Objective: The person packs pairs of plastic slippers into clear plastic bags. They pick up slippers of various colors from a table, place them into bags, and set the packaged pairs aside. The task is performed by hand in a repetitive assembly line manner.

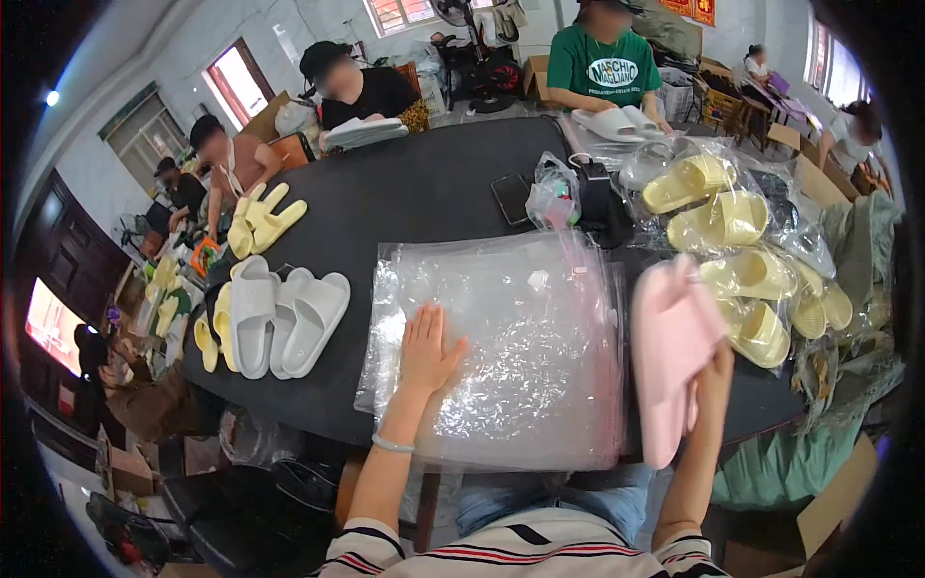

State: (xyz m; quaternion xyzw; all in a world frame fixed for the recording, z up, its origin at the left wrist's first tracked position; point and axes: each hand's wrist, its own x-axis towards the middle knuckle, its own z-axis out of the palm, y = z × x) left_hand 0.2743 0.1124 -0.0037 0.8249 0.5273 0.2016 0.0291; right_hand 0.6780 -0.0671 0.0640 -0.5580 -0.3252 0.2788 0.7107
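A black table [424,197] is set in a workroom with pale walls, and other people are seated or standing around it. A stack of clear plastic bags [520,395] is laid flat at the near edge of the table. The left hand [429,352] is placed palm down on the left part of this stack, with the fingers extended and nothing grasped. A pink slipper [665,361] is gripped by the right hand [711,380] at its right side, just beyond the right edge of the stack. The slipper is blurred and is held tilted, sole side to the left; whether a second one is nested with it cannot be told. Grey slippers [252,318] are positioned to the left of the stack, with yellow slippers [275,226] behind them. Bagged yellow slippers [718,222] are grouped at the right. A phone [509,199] is located behind the stack.
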